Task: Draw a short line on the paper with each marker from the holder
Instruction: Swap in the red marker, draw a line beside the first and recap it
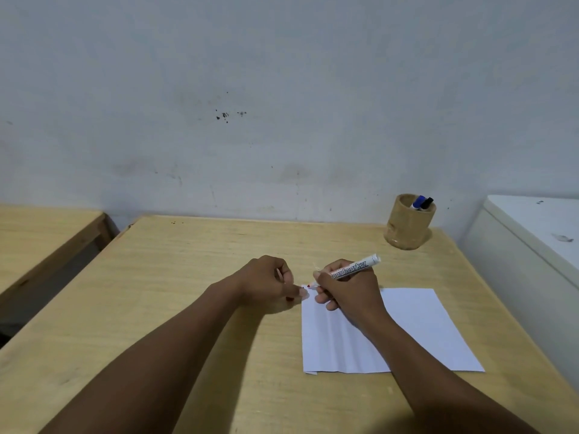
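My right hand [346, 289] holds a white board marker [352, 270] slanted, its red tip [310, 285] down at the top left corner of the white paper [416, 327]. My left hand [269, 281] is curled just left of that tip, fingertips at the paper's corner; what it holds, if anything, is hidden. The paper lies flat on the wooden table [188, 277], with a crease down its left part. A round wooden holder [407, 225] stands at the table's back right with a blue marker [418, 202] and a black marker [426, 203] in it.
A pale wall runs right behind the table. A white cabinet [532, 245] stands against the table's right side. A second wooden table [40, 239] sits to the left across a narrow gap.
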### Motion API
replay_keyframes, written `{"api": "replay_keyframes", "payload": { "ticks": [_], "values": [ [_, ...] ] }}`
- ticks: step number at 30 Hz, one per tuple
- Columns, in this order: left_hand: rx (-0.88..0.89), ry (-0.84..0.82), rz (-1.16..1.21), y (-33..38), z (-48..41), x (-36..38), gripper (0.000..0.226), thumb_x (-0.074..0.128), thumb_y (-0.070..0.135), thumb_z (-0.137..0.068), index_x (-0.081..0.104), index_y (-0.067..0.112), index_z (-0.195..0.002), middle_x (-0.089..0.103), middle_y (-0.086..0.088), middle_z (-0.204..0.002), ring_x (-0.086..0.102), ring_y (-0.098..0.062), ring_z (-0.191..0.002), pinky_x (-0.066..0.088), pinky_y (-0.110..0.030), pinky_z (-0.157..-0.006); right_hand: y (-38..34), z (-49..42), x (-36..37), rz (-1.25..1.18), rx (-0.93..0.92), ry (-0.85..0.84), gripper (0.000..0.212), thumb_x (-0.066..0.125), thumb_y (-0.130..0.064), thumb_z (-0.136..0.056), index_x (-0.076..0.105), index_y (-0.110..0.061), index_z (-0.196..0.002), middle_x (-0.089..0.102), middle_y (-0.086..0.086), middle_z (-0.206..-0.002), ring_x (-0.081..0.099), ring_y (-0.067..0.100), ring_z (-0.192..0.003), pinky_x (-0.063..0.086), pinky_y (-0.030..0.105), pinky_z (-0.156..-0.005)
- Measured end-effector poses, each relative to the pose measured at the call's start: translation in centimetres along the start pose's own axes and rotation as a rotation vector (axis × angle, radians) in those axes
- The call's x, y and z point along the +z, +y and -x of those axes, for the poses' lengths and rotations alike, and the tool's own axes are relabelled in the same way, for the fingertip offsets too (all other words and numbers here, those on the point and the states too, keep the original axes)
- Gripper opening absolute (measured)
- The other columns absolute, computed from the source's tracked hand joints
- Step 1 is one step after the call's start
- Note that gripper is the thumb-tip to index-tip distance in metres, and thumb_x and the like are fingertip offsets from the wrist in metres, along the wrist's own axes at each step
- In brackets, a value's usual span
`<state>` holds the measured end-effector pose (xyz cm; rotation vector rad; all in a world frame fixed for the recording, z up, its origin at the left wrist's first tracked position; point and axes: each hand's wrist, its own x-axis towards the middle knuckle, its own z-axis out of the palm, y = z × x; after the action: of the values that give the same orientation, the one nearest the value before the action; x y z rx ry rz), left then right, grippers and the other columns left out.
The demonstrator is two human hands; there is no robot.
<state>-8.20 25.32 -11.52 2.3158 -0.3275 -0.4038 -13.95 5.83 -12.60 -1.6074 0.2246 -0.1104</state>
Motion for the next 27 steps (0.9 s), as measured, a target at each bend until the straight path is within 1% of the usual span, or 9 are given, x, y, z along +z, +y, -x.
{"api": "replay_keyframes", "payload": {
  "ticks": [3, 6, 8, 14, 18, 23, 24, 27],
  "values": [
    [-0.012, -0.022, -0.012, 0.19, -0.05, -0.13, 0.047, 0.090, 0.047, -0.062, 0.071, 0.017, -0.093, 0.067, 0.012, -0.069, 0.060, -0.005, -0.060, 0.046, -0.020, -0.060, 0.23, 0.04, 0.06, 0.042, -0.016, -0.004, 0.014, 0.080, -0.014, -0.085, 0.070, -0.004, -0.085, 0.079, 0.012, -0.070, 0.074, 0.023, -0.058, 0.051, 0.027, -0.048],
    [-0.005, -0.009, -0.018, 0.11, -0.18, 0.06, 0.034, 0.088, 0.034, -0.069, 0.071, 0.016, -0.093, 0.065, 0.009, -0.069, 0.059, -0.005, -0.058, 0.047, -0.019, -0.058, 0.44, 0.10, 0.18, 0.066, -0.028, -0.018, 0.015, 0.080, -0.015, -0.085, 0.071, -0.003, -0.087, 0.080, 0.013, -0.073, 0.075, 0.021, -0.059, 0.051, 0.027, -0.050],
    [-0.004, 0.005, -0.022, 0.04, -0.19, 0.27, 0.031, 0.086, 0.031, -0.069, 0.071, 0.017, -0.092, 0.066, 0.008, -0.069, 0.058, -0.006, -0.058, 0.047, -0.020, -0.058, 0.54, 0.10, 0.19, 0.078, -0.037, -0.021, 0.015, 0.080, -0.015, -0.085, 0.072, -0.003, -0.086, 0.080, 0.013, -0.074, 0.075, 0.021, -0.060, 0.051, 0.027, -0.050],
    [0.013, -0.006, -0.040, -0.13, -0.42, 0.38, 0.036, 0.087, 0.034, -0.069, 0.070, 0.018, -0.095, 0.068, 0.006, -0.075, 0.061, -0.011, -0.066, 0.048, -0.025, -0.064, 0.86, -0.08, 0.29, 0.111, -0.054, -0.023, 0.014, 0.081, -0.014, -0.083, 0.072, -0.004, -0.084, 0.080, 0.014, -0.076, 0.075, 0.020, -0.059, 0.051, 0.028, -0.050],
    [0.011, 0.007, -0.036, -0.32, -0.46, 0.53, 0.036, 0.088, 0.035, -0.069, 0.070, 0.017, -0.095, 0.066, 0.008, -0.071, 0.060, -0.010, -0.064, 0.047, -0.025, -0.063, 0.92, -0.15, 0.36, 0.126, -0.059, -0.022, 0.013, 0.081, -0.013, -0.082, 0.072, -0.003, -0.082, 0.079, 0.016, -0.075, 0.074, 0.017, -0.057, 0.050, 0.028, -0.049],
    [0.008, 0.006, -0.037, -0.25, -0.52, 0.50, 0.037, 0.089, 0.034, -0.070, 0.070, 0.016, -0.096, 0.064, 0.009, -0.069, 0.058, -0.008, -0.060, 0.044, -0.021, -0.059, 1.05, -0.37, 0.28, 0.091, -0.042, -0.062, 0.011, 0.079, -0.006, -0.080, 0.070, -0.004, -0.073, 0.074, 0.027, -0.075, 0.070, 0.022, -0.056, 0.048, 0.031, -0.052],
    [0.009, 0.005, -0.035, -0.22, -0.51, 0.48, 0.037, 0.089, 0.033, -0.069, 0.070, 0.016, -0.096, 0.064, 0.009, -0.069, 0.058, -0.008, -0.059, 0.044, -0.021, -0.059, 1.00, -0.38, 0.23, 0.092, -0.041, -0.067, 0.010, 0.078, -0.006, -0.080, 0.071, -0.003, -0.074, 0.074, 0.026, -0.074, 0.069, 0.022, -0.056, 0.049, 0.031, -0.053],
    [0.004, -0.009, -0.023, -0.19, -0.46, 0.25, 0.039, 0.091, 0.034, -0.068, 0.071, 0.016, -0.096, 0.063, 0.010, -0.069, 0.058, -0.008, -0.061, 0.044, -0.022, -0.061, 0.49, -0.37, 0.20, 0.071, -0.025, -0.038, 0.010, 0.078, -0.008, -0.084, 0.070, -0.002, -0.081, 0.075, 0.016, -0.067, 0.070, 0.023, -0.056, 0.053, 0.029, -0.051]
  ]
}}
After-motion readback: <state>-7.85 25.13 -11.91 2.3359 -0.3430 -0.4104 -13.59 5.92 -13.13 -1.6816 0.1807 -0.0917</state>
